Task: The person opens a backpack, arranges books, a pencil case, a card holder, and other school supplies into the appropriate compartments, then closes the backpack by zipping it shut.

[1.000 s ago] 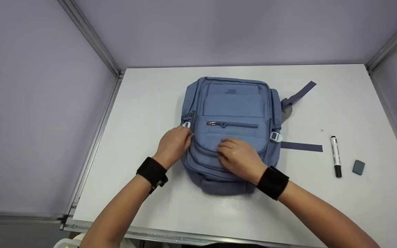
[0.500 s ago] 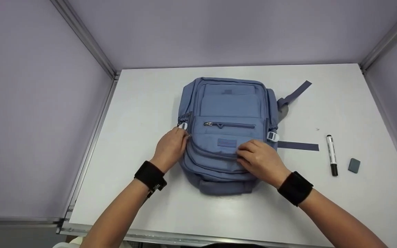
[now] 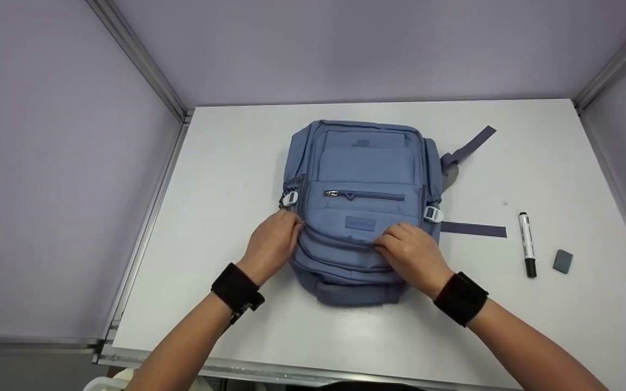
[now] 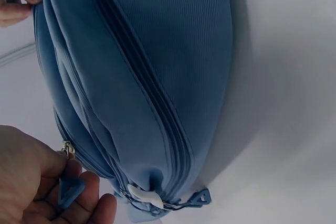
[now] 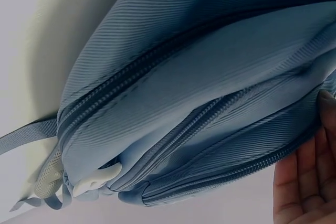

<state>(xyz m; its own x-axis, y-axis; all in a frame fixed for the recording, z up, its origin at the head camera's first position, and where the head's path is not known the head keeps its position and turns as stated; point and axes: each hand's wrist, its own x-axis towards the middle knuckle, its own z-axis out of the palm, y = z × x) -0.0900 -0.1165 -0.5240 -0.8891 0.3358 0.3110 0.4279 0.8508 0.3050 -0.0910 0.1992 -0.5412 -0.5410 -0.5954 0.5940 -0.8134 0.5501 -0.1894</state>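
A blue backpack [image 3: 367, 165] lies front side up on the white table. At the left side of its front pocket, my left hand [image 3: 273, 239] pinches a zipper pull [image 4: 71, 190] with a blue triangular tab, the metal slider [image 4: 68, 148] just past the fingertips. My right hand [image 3: 413, 252] pinches the pocket's fabric edge right of centre, beside the sewn label [image 3: 360, 223]. In the right wrist view, its thumb lies on the fabric near the zipper track [image 5: 252, 167] and its fingers are beneath.
To the right of the backpack lie a marker pen [image 3: 527, 244] and a small grey-green block [image 3: 563, 261]. Two loose straps [image 3: 476, 229] spread from its right side. Grey-lilac panels [image 3: 367, 49] wall the table at the back and sides.
My right hand has moved right along the pocket edge, uncovering the label. My left hand has drawn slightly toward me along the pocket's side with the zipper pull.
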